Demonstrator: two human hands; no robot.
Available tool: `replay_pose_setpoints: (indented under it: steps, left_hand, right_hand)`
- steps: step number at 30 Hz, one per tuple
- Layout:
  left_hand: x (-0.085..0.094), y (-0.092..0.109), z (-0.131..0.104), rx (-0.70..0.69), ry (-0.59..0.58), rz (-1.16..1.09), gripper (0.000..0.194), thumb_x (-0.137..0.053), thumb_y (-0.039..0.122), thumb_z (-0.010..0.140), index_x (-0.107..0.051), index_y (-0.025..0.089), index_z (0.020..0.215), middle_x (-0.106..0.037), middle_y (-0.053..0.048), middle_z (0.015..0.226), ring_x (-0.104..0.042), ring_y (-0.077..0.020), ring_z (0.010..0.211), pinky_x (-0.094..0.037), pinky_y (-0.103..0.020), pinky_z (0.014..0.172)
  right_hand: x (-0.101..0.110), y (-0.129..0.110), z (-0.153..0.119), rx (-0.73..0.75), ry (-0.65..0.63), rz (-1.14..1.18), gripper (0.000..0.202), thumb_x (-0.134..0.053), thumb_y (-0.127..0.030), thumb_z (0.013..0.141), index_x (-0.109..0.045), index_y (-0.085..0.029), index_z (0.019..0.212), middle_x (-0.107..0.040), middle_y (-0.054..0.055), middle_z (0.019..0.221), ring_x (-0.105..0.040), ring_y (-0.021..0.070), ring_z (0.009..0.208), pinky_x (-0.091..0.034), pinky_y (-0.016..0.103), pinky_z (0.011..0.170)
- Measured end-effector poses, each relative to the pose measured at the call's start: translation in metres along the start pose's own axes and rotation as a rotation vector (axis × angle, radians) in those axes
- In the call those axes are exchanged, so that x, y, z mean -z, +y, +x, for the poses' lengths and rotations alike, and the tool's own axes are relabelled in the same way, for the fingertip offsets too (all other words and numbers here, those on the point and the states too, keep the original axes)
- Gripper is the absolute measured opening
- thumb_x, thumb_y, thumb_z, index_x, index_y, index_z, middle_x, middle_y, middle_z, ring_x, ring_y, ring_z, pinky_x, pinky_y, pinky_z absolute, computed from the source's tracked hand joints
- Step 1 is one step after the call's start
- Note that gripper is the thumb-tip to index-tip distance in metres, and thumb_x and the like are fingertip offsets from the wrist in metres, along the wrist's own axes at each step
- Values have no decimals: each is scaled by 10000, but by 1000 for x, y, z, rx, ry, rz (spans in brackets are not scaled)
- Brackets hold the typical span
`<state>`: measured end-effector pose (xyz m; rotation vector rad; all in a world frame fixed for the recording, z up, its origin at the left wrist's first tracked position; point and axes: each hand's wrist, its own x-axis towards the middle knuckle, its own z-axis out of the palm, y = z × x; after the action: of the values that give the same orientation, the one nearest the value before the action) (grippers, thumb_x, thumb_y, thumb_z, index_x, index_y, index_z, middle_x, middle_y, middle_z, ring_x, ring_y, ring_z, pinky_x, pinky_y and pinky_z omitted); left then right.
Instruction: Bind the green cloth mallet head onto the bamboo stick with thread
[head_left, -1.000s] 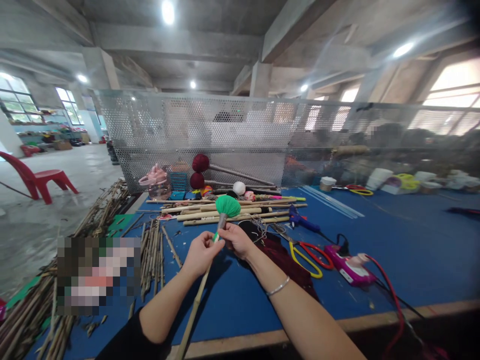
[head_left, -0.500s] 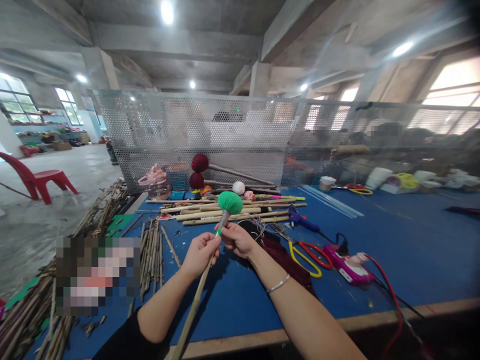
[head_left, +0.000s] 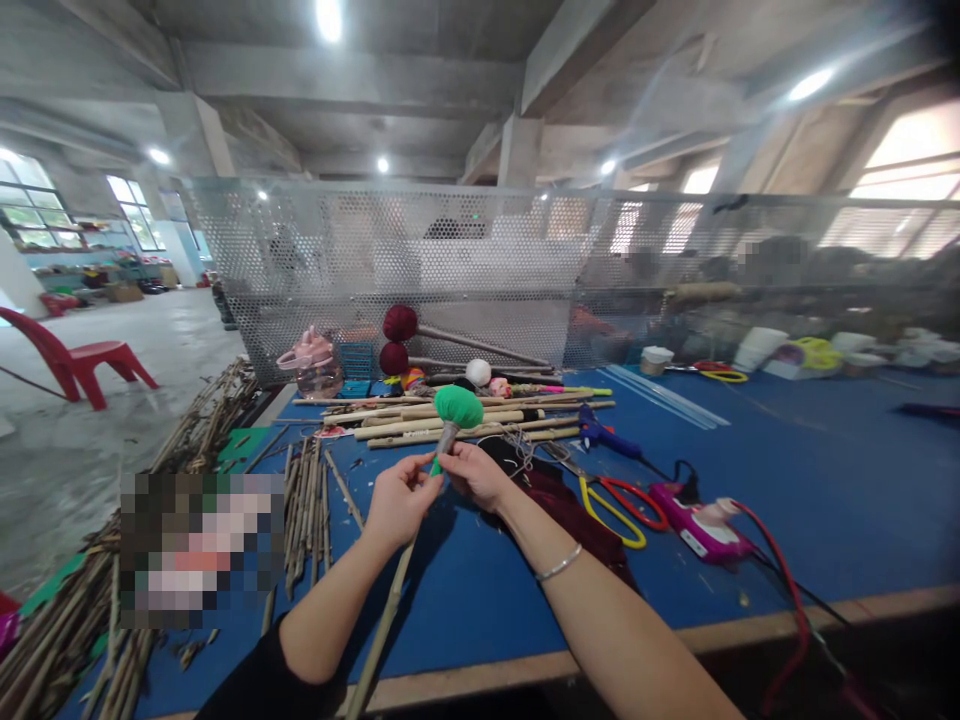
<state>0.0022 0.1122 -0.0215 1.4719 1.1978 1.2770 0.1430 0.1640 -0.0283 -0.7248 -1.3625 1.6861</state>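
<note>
A long wooden stick (head_left: 388,618) slants up from the table's front edge and carries a green padded head (head_left: 459,407) at its top. Grey wrapping covers the neck below the head, and a bit of green material shows under it. My left hand (head_left: 405,498) is closed round the stick just below that green part. Touching the neck from the right, my right hand (head_left: 474,474) pinches the green material with thumb and fingers. Both hands meet above the blue table (head_left: 465,590). Dark red cloth (head_left: 574,520) lies right of my right hand.
Scissors (head_left: 619,505), a blue glue gun (head_left: 604,435) and a magenta power strip (head_left: 705,530) lie to the right. Thin sticks (head_left: 306,505) and a branch pile (head_left: 67,610) are left. Behind lie more sticks, two dark red balls (head_left: 400,323) and a perforated metal screen (head_left: 480,250).
Both hands stay at the stick's neck with only small finger shifts. More of the green material now shows between the fingers. The view has shifted slightly.
</note>
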Motion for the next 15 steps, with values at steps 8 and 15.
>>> replay_pose_setpoints:
  steps: [8, 15]
  left_hand:
    - [-2, 5, -2, 47, 24, -118, 470, -614, 380, 680, -583, 96, 1054, -563, 28, 570, -438, -51, 349, -342, -180, 355]
    - [-2, 6, 1, 183, -107, -267, 535, -625, 454, 647, -539, 89, 1029, -620, -16, 643, -465, -58, 344, -358, -188, 345]
  right_hand:
    - [0, -8, -2, -15, -55, 95, 322, -697, -361, 637, -562, -144, 832, -294, -113, 418, -140, 24, 342, -81, 182, 327]
    - [3, -7, 0, -31, -30, 140, 309, -720, -322, 609, -533, -140, 774, -297, -117, 397, -137, 13, 323, -63, 183, 326]
